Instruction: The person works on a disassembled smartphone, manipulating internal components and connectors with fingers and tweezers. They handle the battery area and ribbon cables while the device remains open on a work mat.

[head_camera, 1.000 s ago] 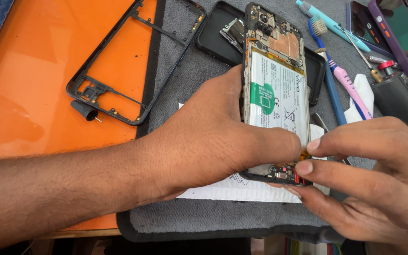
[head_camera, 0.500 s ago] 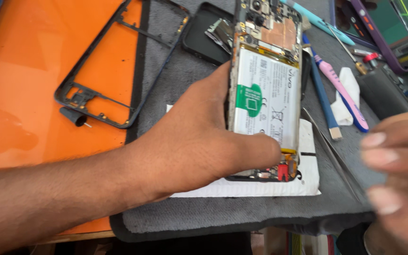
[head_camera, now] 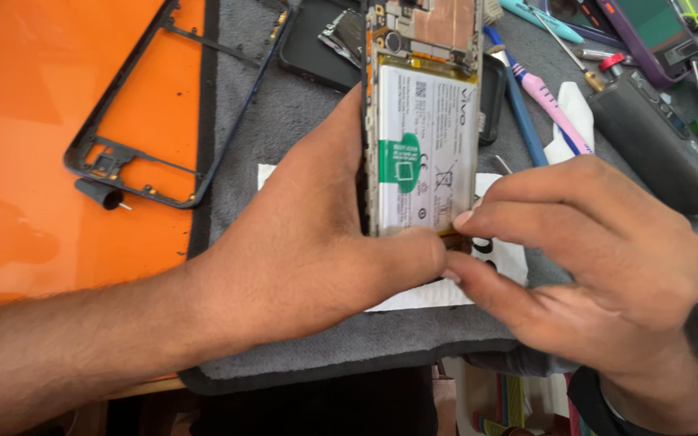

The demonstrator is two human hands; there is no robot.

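An opened phone (head_camera: 426, 121) with its back removed lies on a grey mat (head_camera: 284, 121); its white battery carries a green label and copper-coloured parts show at the top. My left hand (head_camera: 309, 242) grips the phone's left edge, thumb across the bottom end. My right hand (head_camera: 583, 250) has come in from the right, with thumb and forefinger pinched at the phone's lower end next to my left thumb. What the fingertips pinch is too small to make out. A white paper sheet (head_camera: 414, 295) lies under the phone.
A black phone frame (head_camera: 167, 105) lies across the orange surface (head_camera: 26, 121) and the mat's left edge, a small black part (head_camera: 98, 194) beside it. Blue and pink tools (head_camera: 543, 105), a dark cover (head_camera: 317, 44) and other devices (head_camera: 656, 145) crowd the back right.
My right hand had drawn back to the right half a second ago and has now returned to the phone's lower end. My left hand kept its hold on the phone.
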